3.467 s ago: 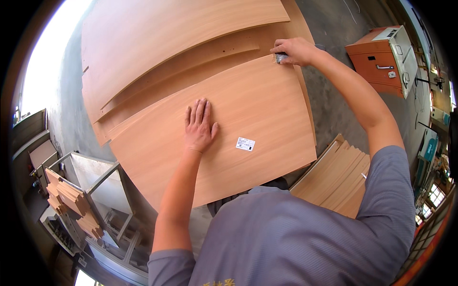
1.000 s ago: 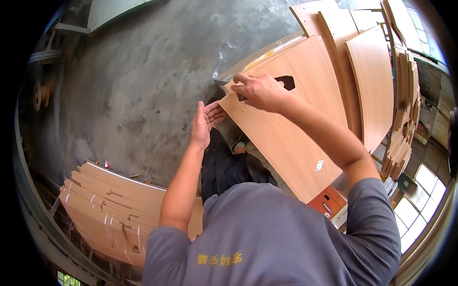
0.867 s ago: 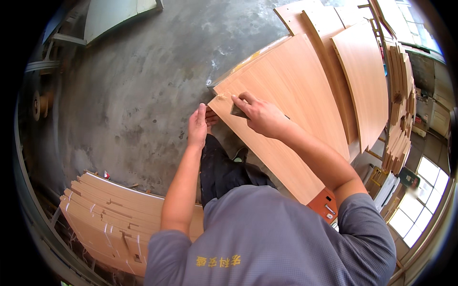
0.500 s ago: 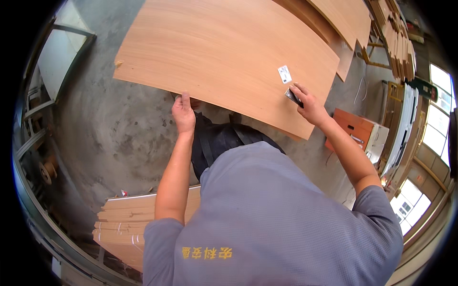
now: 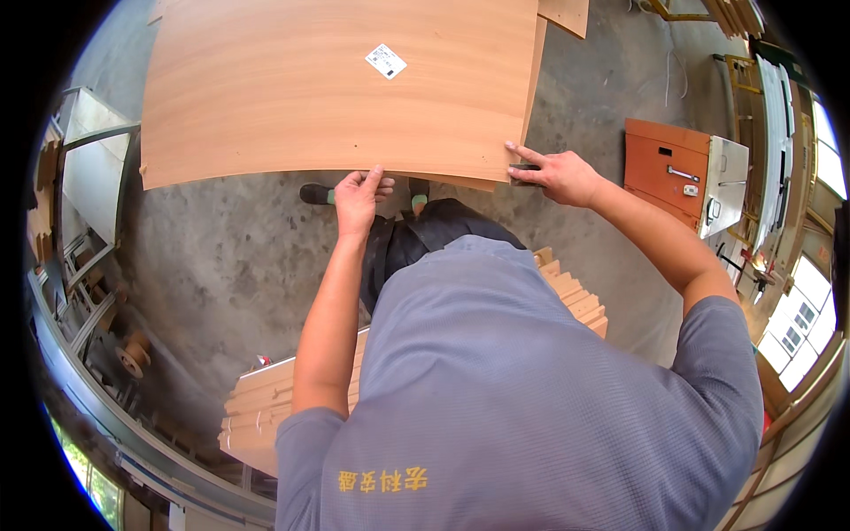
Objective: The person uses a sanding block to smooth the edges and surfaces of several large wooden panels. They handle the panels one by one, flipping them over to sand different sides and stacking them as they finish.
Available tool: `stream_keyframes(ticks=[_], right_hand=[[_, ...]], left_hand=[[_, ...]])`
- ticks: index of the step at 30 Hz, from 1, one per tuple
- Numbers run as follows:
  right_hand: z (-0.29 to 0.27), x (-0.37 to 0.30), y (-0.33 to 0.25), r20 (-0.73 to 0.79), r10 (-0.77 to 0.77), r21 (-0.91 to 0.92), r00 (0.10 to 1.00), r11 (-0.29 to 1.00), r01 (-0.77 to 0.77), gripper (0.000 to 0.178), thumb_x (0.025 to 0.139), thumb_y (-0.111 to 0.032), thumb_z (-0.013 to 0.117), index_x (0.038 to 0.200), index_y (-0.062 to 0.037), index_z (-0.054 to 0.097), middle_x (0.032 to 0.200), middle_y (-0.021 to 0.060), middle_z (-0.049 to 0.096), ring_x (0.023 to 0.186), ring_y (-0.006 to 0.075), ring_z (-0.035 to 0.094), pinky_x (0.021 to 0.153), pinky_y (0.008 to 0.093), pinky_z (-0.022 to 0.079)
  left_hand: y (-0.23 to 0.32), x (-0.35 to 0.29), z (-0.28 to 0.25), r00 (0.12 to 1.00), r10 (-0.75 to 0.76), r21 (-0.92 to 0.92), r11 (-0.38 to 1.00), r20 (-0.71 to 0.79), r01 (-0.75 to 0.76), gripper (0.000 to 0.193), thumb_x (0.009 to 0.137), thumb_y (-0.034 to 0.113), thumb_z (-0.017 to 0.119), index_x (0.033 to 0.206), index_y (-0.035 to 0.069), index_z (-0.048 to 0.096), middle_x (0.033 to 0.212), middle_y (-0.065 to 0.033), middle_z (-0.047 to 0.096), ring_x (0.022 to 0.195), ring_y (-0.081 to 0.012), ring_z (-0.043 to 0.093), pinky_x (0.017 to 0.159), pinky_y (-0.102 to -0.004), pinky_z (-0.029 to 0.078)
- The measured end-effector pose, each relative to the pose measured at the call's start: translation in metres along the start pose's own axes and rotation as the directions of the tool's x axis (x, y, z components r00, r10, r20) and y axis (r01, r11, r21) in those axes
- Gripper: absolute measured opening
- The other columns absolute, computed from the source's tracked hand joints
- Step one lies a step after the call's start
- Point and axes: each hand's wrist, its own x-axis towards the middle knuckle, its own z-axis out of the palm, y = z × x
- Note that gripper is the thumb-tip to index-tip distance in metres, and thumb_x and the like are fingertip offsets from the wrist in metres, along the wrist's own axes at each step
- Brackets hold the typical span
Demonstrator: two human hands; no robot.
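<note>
Left hand at wood panel edge, grip unclear; right hand gripping dark block; grey floor, orange cabinet

Stained grey floor, bright windows

A head-worn fisheye camera looks steeply down, close above a grey short-sleeved shirt, onto the bare left hand and right hand, its wide view reaching a flat tan wood-grain panel beyond them and grey concrete floor beside the left.
</note>
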Motion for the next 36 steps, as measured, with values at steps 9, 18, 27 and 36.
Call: stream_keyframes(ticks=[9,18,27,36], right_hand=[[0.004,-0.001,-0.008,0.069,0.056,-0.071,0.996,0.996,-0.051,0.062,0.079,0.001,0.057,0.137,-0.0231,0.055,0.162,0.0066,0.030,0.083,0.0291,0.071,0.070,0.0396,0.059],[-0.021,0.058,-0.060,0.086,0.109,-0.125,0.990,0.987,-0.098,0.059,0.086,-0.005,0.055,0.142,-0.0231,0.052,0.159,0.0226,0.028,0.083,0.0328,0.072,0.073,0.0406,0.059],[-0.056,0.145,-0.111,0.145,0.055,-0.162,0.988,0.986,-0.031,0.057,0.088,-0.005,0.054,0.143,-0.0196,0.051,0.158,0.0286,0.027,0.084,0.0328,0.072,0.075,0.0419,0.059],[-0.081,0.229,-0.161,0.139,0.003,-0.283,0.990,0.959,0.037,0.060,0.086,-0.008,0.059,0.143,-0.0260,0.052,0.159,0.0264,0.028,0.081,0.0304,0.072,0.069,0.0409,0.058]], left_hand=[[0.005,-0.001,-0.001,1.000,-0.019,-0.005,1.000,-0.009,0.019,0.028,0.094,0.025,0.072,0.090,-0.002,0.068,0.082,-0.0112,0.074,0.068,-0.0129,0.068,0.063,-0.0248,0.053],[0.002,-0.001,-0.004,0.998,-0.028,-0.058,0.998,0.049,0.031,0.019,0.093,0.017,0.071,0.092,-0.001,0.067,0.088,-0.0102,0.075,0.074,-0.0122,0.069,0.065,-0.0240,0.052],[0.007,0.010,-0.070,0.996,0.061,-0.185,0.980,-0.065,-0.072,0.028,0.090,0.005,0.067,0.115,-0.004,0.061,0.108,-0.0129,0.073,0.087,-0.0143,0.068,0.075,-0.0268,0.053],[0.016,0.032,-0.138,1.000,-0.028,-0.245,0.969,0.007,0.029,0.041,0.081,-0.004,0.059,0.123,-0.006,0.059,0.110,-0.0142,0.072,0.093,-0.0184,0.068,0.079,-0.0294,0.053]])
